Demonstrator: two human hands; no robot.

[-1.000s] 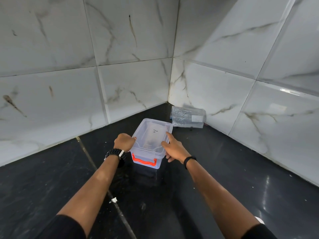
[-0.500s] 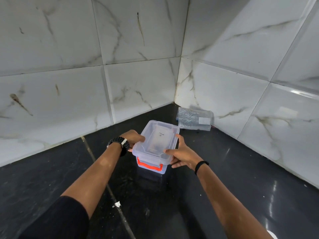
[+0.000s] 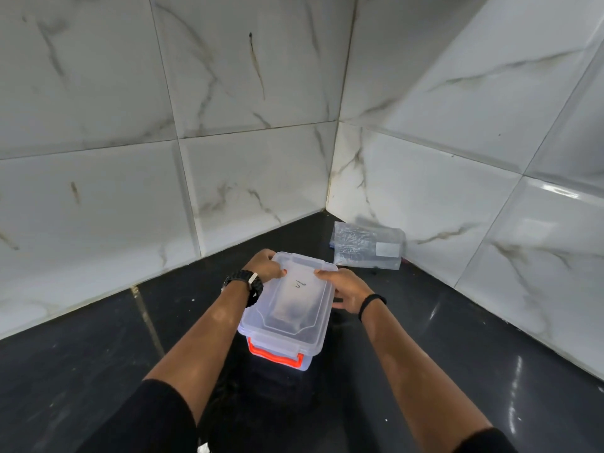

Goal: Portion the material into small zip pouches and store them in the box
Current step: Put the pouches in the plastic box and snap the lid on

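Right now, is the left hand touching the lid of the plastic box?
Touching. The head view shows the left hand gripping the far left edge of the lid, its fingers curled over the rim with no gap.

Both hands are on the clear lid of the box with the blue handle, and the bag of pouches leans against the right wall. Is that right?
Not quite: the handle is orange-red, not blue, as the head view shows. The rest holds: the left hand and right hand grip the clear lid of the box, and the bag of pouches leans against the right wall.
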